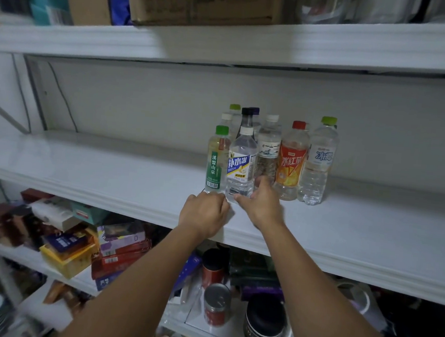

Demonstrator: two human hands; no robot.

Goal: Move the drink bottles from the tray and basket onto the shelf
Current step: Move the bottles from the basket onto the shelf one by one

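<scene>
Evidently the right hand (262,201) pinches the base of the blue-label bottle (241,167), upright on the shelf (110,176) just beyond it; the left hand (204,212), curled alongside, grips I cannot tell what. Thin, slick plastic (looks full, so probably heavy): take the waist.

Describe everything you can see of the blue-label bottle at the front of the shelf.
The blue-label bottle is clear plastic with a white cap, a blue, white and yellow label, and clear liquid inside. It stands upright on the white shelf, at the front of the group, right beside a green-label bottle. The right hand cups its base between thumb and fingers; the left hand is close in front of it.
</scene>
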